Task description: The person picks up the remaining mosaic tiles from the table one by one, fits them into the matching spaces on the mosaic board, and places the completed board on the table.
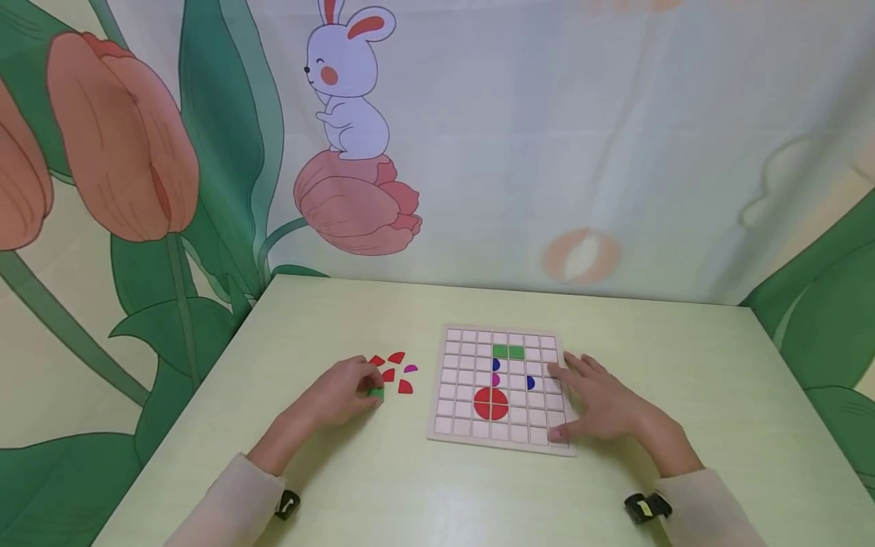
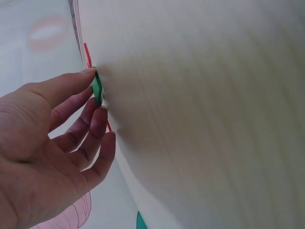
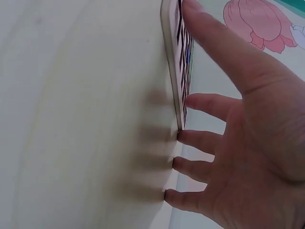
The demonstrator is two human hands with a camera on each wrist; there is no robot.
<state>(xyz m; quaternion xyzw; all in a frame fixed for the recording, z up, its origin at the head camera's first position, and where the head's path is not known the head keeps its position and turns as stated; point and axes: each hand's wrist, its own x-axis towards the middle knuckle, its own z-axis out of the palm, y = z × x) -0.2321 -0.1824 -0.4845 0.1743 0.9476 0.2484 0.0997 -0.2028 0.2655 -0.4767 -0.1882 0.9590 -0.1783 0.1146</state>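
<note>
My left hand (image 1: 347, 391) pinches a small green tile (image 2: 97, 88) between thumb and fingertips, low over the table just left of the loose pieces. A pale wooden grid board (image 1: 459, 387) lies flat in the middle. My right hand (image 1: 601, 399) has its fingers spread at the board's right edge, with thumb and index finger touching it. On the board are two green tiles (image 1: 509, 352), two blue half-circles (image 1: 530, 383), a magenta piece (image 1: 495, 380) and a red circle (image 1: 483, 395) of quarter pieces. Part of the held tile is hidden by the fingers in the head view.
Several red quarter pieces (image 1: 405, 387) and one magenta half-circle (image 1: 411, 368) lie loose between my left hand and the board. The pale table (image 1: 437, 494) ends at the back against a printed curtain (image 1: 492, 152). Black wrist devices (image 1: 288, 504) sit at both cuffs.
</note>
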